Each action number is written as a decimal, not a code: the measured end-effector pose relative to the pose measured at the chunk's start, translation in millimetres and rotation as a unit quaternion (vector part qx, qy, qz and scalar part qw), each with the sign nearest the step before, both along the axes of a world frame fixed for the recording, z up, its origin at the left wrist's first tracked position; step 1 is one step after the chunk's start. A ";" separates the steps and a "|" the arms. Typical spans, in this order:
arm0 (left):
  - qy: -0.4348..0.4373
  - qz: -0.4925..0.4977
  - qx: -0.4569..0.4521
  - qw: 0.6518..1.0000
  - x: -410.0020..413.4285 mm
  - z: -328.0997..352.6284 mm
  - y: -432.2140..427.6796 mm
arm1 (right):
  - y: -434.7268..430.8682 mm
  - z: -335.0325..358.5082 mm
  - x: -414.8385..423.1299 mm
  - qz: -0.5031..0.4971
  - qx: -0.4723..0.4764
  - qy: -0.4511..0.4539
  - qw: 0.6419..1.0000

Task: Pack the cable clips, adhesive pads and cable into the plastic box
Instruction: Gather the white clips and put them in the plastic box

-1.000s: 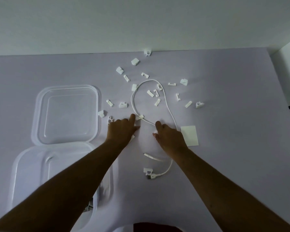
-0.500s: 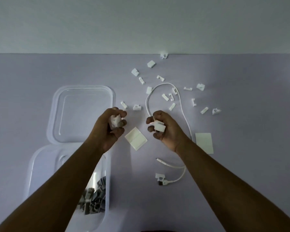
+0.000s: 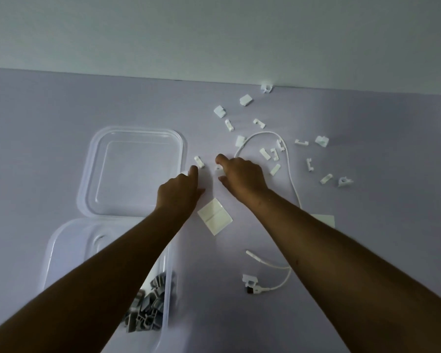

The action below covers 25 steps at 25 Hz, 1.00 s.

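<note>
The clear plastic box (image 3: 59,248) lies at the lower left with several cable clips (image 3: 148,309) inside. My left hand (image 3: 180,191) has its fingers curled under over clips, and its forefinger points at a loose clip (image 3: 198,161). My right hand (image 3: 243,175) pinches another clip (image 3: 218,169) on the table between thumb and forefinger. One adhesive pad (image 3: 214,216) lies between my wrists. A second adhesive pad (image 3: 325,220) shows past my right forearm. The white cable (image 3: 289,171) loops behind my right hand, and its plug end (image 3: 252,290) lies nearer me.
The box's clear lid (image 3: 133,171) lies flat just beyond the box, left of my left hand. Several more white clips (image 3: 265,152) are scattered toward the wall, one clip (image 3: 266,87) at the table's far edge. Another clip (image 3: 248,278) sits beside the plug.
A second ago both hands pressed on the table. Then they lifted, each holding clips. Now both have reached forward and down to the table again, towards the clips beside the lid.
</note>
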<state>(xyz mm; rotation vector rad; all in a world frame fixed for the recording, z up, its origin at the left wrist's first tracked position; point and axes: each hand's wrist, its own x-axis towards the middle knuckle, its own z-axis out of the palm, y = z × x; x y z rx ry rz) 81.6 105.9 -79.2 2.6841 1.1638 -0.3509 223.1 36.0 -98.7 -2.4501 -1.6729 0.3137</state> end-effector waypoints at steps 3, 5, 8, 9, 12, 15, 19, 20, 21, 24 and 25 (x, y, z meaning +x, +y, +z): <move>0.029 -0.027 0.012 0.999 -0.2 -2.4 -6.4 | -4.9 -2.6 -0.2 0.012 0.002 -0.028 1.000; 0.004 -0.017 -0.020 1.000 0.1 3.2 -9.7 | -9.1 2.6 -2.3 -0.023 0.001 0.020 1.000; -0.201 0.159 -0.239 0.937 -2.6 22.7 -3.3 | -19.3 24.0 -6.2 -0.185 0.051 0.400 0.896; -0.291 0.260 -0.361 0.847 -7.3 30.3 0.8 | -25.5 33.7 -9.5 -0.231 0.074 0.559 0.793; -0.456 0.411 -0.615 0.496 -43.9 62.6 7.9 | -44.9 54.7 -29.8 -0.241 0.092 0.803 0.537; -0.527 0.404 -0.683 0.305 -99.7 78.4 10.2 | -44.6 73.0 -58.9 -0.199 0.082 0.861 0.461; -0.507 0.466 -0.657 0.305 -171.1 82.4 -3.5 | -31.6 89.4 -96.4 -0.105 0.007 0.806 0.582; -0.484 0.491 -0.643 0.334 -185.7 79.0 -8.4 | -28.0 92.2 -107.4 -0.062 -0.029 0.762 0.644; -0.459 0.516 -0.627 0.360 -198.7 74.2 -13.2 | -23.9 95.2 -119.9 -0.012 -0.064 0.696 0.715; -0.401 0.567 -0.594 0.405 -219.7 56.2 -29.4 | -13.5 96.1 -159.8 0.178 -0.131 0.419 0.881; -0.386 0.571 -0.591 0.419 -220.7 50.8 -34.6 | -12.0 93.0 -170.4 0.237 -0.144 0.315 0.907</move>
